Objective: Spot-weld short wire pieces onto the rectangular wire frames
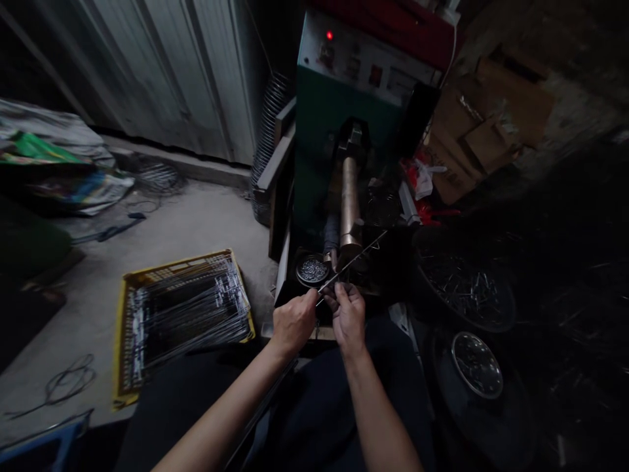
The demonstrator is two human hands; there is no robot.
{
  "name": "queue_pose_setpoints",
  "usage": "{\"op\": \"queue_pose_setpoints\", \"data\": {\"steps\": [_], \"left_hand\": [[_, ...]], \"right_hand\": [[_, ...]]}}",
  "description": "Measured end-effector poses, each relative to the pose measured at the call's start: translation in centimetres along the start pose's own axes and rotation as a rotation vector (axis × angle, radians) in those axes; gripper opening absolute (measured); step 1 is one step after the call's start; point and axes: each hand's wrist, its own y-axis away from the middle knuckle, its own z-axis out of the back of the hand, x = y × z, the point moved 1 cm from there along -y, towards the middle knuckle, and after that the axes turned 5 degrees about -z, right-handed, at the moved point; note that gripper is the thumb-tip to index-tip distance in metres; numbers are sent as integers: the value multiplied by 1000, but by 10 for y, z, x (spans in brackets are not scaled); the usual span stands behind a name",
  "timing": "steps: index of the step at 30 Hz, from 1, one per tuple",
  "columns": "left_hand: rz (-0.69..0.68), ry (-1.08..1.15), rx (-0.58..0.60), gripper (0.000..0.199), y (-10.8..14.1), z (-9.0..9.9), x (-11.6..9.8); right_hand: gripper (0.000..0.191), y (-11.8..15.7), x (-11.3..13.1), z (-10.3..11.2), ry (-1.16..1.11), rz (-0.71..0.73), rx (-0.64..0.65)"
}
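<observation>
My left hand [296,322] is closed around a thin metal rod [354,260], which slants up and to the right past the machine's lower end. Close beside it, my right hand [349,311] has its thumb and fingers pinched together near the rod; what lies between them is too small and dark to make out. Just above my hands is a round dish [312,269] of small shiny metal pieces. A copper-coloured cylinder [350,203] sticks out of the green machine [317,131], whose red light is lit.
On the left floor stands a yellow crate [184,267] of metal rods. To the right are a dark basin [506,314] of metal parts and a round clear-looking dish [477,365]. Cardboard [491,141] lies behind. A wire coil [269,141] stands left of the machine.
</observation>
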Motion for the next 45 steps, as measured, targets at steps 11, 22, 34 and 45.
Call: {"op": "queue_pose_setpoints", "data": {"steps": [11, 22, 34, 45], "left_hand": [[3, 12, -53, 23, -2, 1, 0], [-75, 22, -28, 24, -13, 8, 6], [-137, 34, -13, 25, -42, 7, 5], [-328, 61, 29, 19, -36, 11, 23]], "right_hand": [[28, -5, 1, -4, -21, -6, -6], [31, -4, 6, -3, 131, -18, -55], [33, -23, 14, 5, 182, 87, -117], [27, 24, -11, 44, 554, -6, 55]]}}
